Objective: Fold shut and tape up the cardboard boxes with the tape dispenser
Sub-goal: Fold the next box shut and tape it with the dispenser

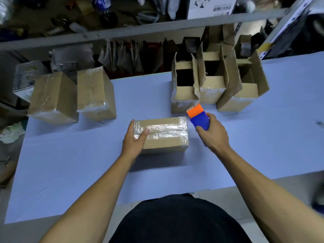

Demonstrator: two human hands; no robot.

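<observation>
A closed cardboard box [166, 142] lies in the middle of the table, its top covered with clear tape. My left hand [134, 139] grips its left end, thumb on top. My right hand [213, 133] holds a blue and orange tape dispenser [199, 116] just off the box's right end, orange end pointing away from me. Three open boxes [184, 95], [213, 88], [245, 95] stand at the back right with flaps up. Two taped boxes [52, 99], [95, 95] sit at the back left.
The table [70, 172] has a pale blue cloth. Behind it a grey shelf rail [140, 30] crosses above cluttered goods and bags. The table's front edge is close to my body.
</observation>
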